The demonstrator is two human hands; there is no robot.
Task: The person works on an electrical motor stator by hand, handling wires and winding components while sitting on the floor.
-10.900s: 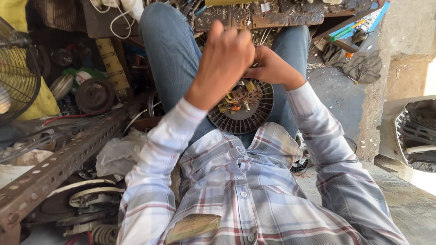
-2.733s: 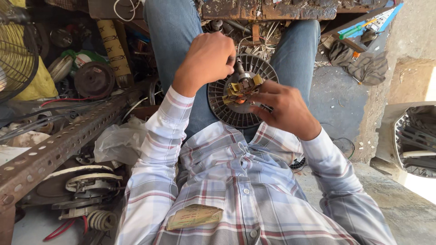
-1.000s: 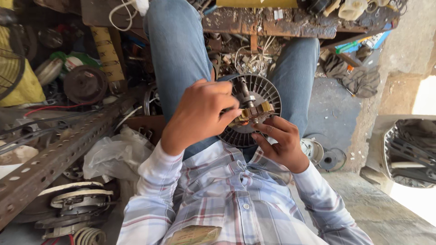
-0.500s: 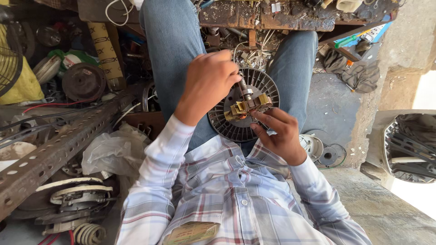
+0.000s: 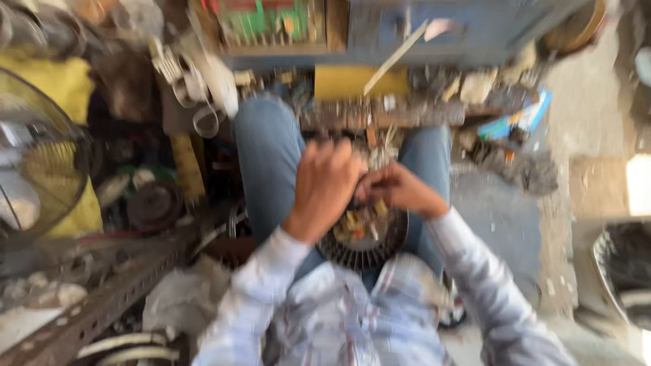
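Note:
The frame is heavily blurred by motion. A round black finned motor part (image 5: 366, 251) with yellow and copper pieces at its centre rests on my lap, between my jeans-clad legs. My left hand (image 5: 325, 186) is curled over its upper left side. My right hand (image 5: 401, 190) comes in from the right with fingers bunched at the part's top, touching or nearly touching the left hand. The blur hides what the fingers grip.
A cluttered low workbench (image 5: 407, 112) with scrap and tools lies past my knees. A fan guard (image 5: 41, 169) and a yellow object stand at left, above a perforated metal angle bar (image 5: 102, 308). A grey concrete floor (image 5: 502, 217) is at right, and a dark round casing (image 5: 627, 271) at the right edge.
The view has swung upward and blurred. My right hand has moved from below the round part to its top, close to the left hand.

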